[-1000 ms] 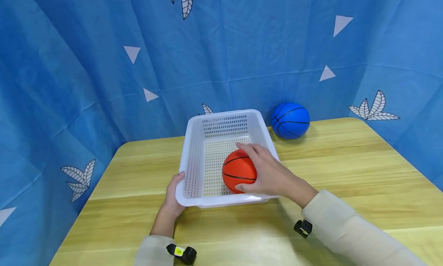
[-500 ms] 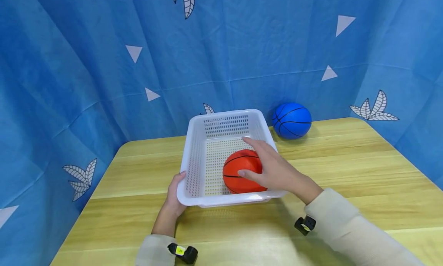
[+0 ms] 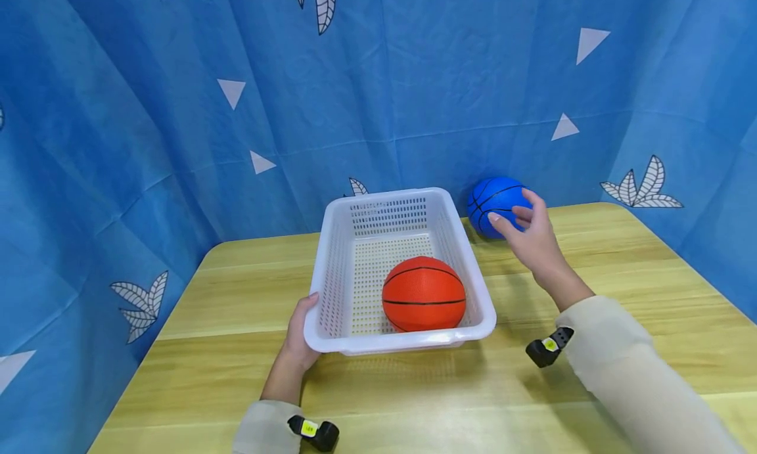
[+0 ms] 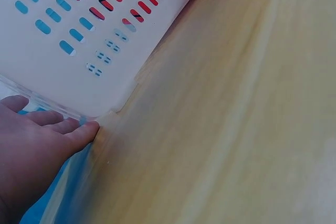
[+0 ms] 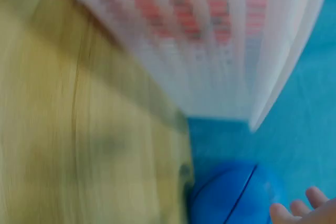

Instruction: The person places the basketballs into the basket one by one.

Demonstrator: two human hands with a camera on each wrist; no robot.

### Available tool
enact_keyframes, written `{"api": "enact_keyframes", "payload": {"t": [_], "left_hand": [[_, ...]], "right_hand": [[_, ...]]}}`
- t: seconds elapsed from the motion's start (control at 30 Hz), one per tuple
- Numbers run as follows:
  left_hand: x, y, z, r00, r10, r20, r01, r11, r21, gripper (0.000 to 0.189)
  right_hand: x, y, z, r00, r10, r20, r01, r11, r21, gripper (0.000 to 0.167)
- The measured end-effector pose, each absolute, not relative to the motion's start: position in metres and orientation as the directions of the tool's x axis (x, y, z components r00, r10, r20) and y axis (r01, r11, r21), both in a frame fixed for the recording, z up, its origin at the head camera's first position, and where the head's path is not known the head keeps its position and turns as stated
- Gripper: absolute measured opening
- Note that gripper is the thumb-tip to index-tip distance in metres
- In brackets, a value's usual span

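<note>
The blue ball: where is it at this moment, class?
In the head view, the blue ball sits near the back edge of the table, right of the white basket, partly hidden by the right hand.

On my feed I'm seeing a black-lined orange-red ball (image 3: 422, 293), a black-lined blue ball (image 3: 486, 206) and a white slotted basket (image 3: 408, 341). Yellow wood grain is covering the table (image 3: 254, 270); white triangles (image 3: 231, 90) and leaves (image 3: 653, 177) are dotting the blue curtain (image 3: 443, 66).
</note>
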State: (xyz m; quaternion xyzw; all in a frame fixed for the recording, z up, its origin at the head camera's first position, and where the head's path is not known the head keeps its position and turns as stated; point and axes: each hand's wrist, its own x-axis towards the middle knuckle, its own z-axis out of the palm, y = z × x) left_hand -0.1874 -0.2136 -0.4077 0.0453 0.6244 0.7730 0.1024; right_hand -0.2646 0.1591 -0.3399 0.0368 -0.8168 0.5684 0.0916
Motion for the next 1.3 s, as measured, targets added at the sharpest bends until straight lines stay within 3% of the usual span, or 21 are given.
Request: {"api": "enact_keyframes", "payload": {"t": [0.27, 0.53, 0.83, 1.3], "left_hand": [[-0.191, -0.217, -0.409, -0.980, 0.196, -0.044, -0.085, -0.203, 0.975, 0.059], [-0.194, -0.218, -0.409, -0.976, 0.213, -0.042, -0.086, -0.202, 0.976, 0.060], [-0.192, -0.217, -0.409, -0.976, 0.216, -0.044, -0.086, -0.191, 0.978, 0.060], [-0.192, -0.216, -0.413, -0.973, 0.224, -0.048, -0.091, -0.185, 0.979, 0.062]], "right_hand": [[-0.295, 0.174, -0.355, -0.964, 0.260, 0.055, 0.007, 0.231, -0.973, 0.097], [-0.324, 0.167, -0.368, -0.937, 0.338, -0.089, 0.128, 0.095, -0.987, 0.103], [-0.343, 0.163, -0.378, -0.930, 0.342, -0.135, 0.202, 0.171, -0.964, 0.116], [-0.360, 0.163, -0.383, -0.931, 0.339, -0.133, 0.212, 0.208, -0.955, 0.124]]}}
